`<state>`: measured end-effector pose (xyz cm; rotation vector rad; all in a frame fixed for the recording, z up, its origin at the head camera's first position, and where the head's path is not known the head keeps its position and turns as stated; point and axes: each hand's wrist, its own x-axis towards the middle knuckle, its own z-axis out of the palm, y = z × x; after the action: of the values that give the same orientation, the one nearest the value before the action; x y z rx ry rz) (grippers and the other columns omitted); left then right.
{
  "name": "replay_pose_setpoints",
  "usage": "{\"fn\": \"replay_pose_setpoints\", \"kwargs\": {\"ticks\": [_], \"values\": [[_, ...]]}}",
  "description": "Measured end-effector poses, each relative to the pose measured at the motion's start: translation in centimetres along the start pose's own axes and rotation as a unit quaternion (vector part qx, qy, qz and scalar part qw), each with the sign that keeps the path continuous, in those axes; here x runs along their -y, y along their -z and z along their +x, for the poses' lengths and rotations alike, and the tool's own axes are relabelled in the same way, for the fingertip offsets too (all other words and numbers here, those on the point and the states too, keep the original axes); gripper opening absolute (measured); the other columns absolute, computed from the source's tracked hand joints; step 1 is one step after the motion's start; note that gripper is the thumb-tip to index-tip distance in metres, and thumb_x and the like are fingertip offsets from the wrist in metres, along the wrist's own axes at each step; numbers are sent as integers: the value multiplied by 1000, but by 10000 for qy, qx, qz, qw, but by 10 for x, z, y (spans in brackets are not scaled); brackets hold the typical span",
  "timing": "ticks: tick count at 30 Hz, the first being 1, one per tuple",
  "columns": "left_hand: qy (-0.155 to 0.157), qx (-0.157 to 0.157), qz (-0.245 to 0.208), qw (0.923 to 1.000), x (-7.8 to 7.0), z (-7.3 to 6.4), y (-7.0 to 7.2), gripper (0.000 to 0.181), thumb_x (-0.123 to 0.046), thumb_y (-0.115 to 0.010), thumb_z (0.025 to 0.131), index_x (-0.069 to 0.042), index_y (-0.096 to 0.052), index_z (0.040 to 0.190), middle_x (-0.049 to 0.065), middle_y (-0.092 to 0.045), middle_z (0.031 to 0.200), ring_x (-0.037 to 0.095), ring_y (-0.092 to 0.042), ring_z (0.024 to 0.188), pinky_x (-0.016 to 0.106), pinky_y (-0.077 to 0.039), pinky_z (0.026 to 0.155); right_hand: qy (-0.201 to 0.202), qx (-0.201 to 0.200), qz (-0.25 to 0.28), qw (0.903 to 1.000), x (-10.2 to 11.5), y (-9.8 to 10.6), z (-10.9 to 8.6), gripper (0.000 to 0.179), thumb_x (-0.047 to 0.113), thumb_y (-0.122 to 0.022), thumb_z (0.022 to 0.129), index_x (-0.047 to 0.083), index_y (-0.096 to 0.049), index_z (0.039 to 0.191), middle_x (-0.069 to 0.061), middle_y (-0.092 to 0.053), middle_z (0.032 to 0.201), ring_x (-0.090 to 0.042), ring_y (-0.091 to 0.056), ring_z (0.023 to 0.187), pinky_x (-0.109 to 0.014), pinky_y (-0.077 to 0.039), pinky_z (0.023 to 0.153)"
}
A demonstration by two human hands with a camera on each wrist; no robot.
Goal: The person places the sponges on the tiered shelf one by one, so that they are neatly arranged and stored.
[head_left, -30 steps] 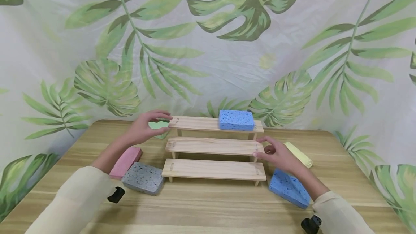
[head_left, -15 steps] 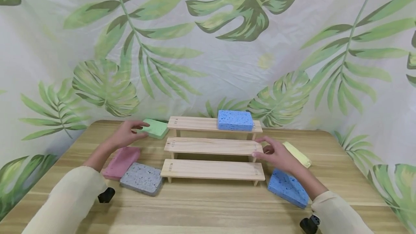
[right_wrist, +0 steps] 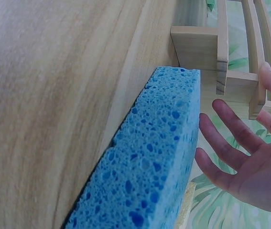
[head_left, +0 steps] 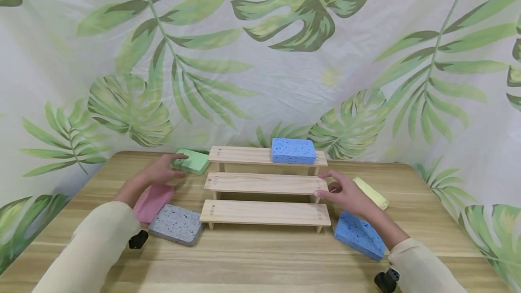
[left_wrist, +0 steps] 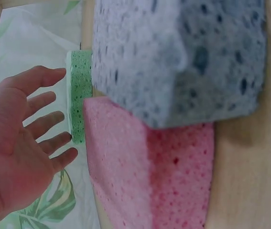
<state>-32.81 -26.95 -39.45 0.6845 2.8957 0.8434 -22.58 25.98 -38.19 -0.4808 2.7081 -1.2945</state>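
Observation:
A three-tier wooden display stand (head_left: 264,182) stands in the middle of the table, a light blue sponge (head_left: 294,150) lying at the right of its top tier. At the middle tier's right end, my right hand (head_left: 345,194) grips the board between thumb and index finger; its other fingers are spread in the right wrist view. My left hand (head_left: 162,170) is beside the green sponge (head_left: 196,162) at the back left, fingers extended and parted. Whether its fingertips touch that sponge I cannot tell. Below my left forearm lie a pink sponge (head_left: 153,203) and a grey sponge (head_left: 177,224).
To the right of the stand, a darker blue sponge (head_left: 359,235) lies on the table (head_left: 260,261), near my right forearm. Behind that forearm is a pale yellow sponge (head_left: 371,192). A leaf-patterned cloth (head_left: 285,80) hangs behind the table.
My left hand has moved left, away from the stand's top tier, then down slightly beside the green sponge. My right hand keeps its place on the middle tier.

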Motion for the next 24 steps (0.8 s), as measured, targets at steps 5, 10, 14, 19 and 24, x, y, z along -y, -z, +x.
{"fn": "replay_pose_setpoints", "kwargs": {"ticks": [5, 10, 14, 19, 24], "values": [[-42, 170, 204, 9996, -2, 1, 0, 63, -16, -75, 92, 15, -51, 140, 41, -52, 139, 61, -45, 130, 70, -37, 106, 39, 23, 28, 10000, 0, -1, 0, 54, 28, -72, 99, 2, -52, 142, -16, -72, 92, -34, -65, 84, -36, -47, 66], [11, 152, 317, 9994, -4, -2, 3, 58, -14, -75, 92, 16, -54, 136, 41, -54, 135, 61, -48, 128, 69, -39, 105, 4, 2, -40, 10000, 0, -2, 0, 53, 28, -72, 99, 4, -53, 142, -16, -71, 90, -35, -64, 83, -36, -46, 65], [-118, 35, 415, 9991, -9, -7, 9, 49, -10, -76, 90, 18, -60, 127, 38, -65, 119, 54, -62, 112, 63, -50, 95, -30, -5, -44, 10000, 1, -1, 0, 53, 28, -72, 99, 4, -53, 142, -16, -71, 90, -34, -63, 83, -36, -46, 65], [-173, 26, 422, 9990, -15, -12, 16, 41, -8, -75, 91, 18, -63, 121, 28, -73, 98, 41, -72, 92, 54, -58, 81, 19, -20, -45, 10000, 3, 0, -1, 55, 28, -72, 99, 3, -52, 143, -13, -71, 93, -30, -65, 86, -37, -47, 67], [-55, 133, 665, 9977, -16, -19, 17, 49, -14, -81, 86, 13, -65, 123, 32, -69, 115, 51, -64, 109, 61, -52, 91, 34, -23, 21, 10000, 4, -1, -2, 55, 26, -72, 99, 2, -52, 144, -11, -71, 94, -29, -66, 88, -37, -48, 69]]}}
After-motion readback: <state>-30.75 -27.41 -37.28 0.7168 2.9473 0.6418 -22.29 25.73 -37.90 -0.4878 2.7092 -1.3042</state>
